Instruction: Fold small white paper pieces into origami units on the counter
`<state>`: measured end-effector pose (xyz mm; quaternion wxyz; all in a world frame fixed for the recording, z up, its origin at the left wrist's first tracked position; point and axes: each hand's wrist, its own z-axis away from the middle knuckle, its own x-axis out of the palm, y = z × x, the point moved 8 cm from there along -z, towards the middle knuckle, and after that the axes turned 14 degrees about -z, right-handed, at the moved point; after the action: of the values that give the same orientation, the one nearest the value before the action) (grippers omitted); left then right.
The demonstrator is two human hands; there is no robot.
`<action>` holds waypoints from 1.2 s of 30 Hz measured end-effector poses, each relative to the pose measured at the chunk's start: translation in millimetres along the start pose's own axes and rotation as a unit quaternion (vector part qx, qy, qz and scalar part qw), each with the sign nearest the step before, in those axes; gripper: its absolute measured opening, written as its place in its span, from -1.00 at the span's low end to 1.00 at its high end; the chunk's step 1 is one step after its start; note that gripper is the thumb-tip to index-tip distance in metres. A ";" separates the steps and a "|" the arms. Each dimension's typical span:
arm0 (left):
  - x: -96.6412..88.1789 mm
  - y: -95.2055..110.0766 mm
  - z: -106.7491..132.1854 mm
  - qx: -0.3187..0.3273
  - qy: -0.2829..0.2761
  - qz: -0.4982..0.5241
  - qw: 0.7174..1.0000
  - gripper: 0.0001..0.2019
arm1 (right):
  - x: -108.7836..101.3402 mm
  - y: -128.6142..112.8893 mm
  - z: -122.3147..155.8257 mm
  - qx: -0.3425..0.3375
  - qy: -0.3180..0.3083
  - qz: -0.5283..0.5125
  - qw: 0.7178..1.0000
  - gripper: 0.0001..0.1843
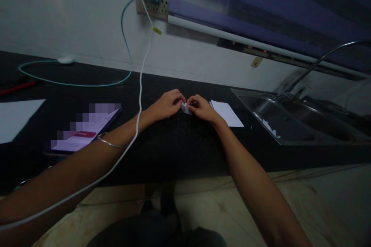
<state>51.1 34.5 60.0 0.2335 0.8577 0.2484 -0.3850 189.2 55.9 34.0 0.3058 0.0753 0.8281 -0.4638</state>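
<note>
A small folded piece of white paper (186, 108) lies on the black countertop (174, 142). My left hand (167, 105) pinches its left side with curled fingers. My right hand (202, 109) pinches the right side, fingertips almost meeting the left hand's. Most of the folded paper is hidden under my fingers. A thin metal bangle (108, 141) circles my left forearm.
A white sheet (228, 113) lies just right of my hands. A lit phone (84, 131) rests at left, another white sheet (16, 117) further left. A white cable (139, 96) and a green cable (87, 84) run from a wall socket (152, 4). A steel sink (292, 121) with tap sits at right.
</note>
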 end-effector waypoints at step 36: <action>5.1 -13.9 3.1 -0.073 0.044 0.086 0.993 -0.78 | -48.2 -9.3 -12.4 -0.031 0.114 0.171 0.978 -0.86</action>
<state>43.9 44.6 51.3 0.3164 0.8727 0.2112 -0.3059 218.6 68.4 73.3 0.2866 0.2591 0.8461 -0.3674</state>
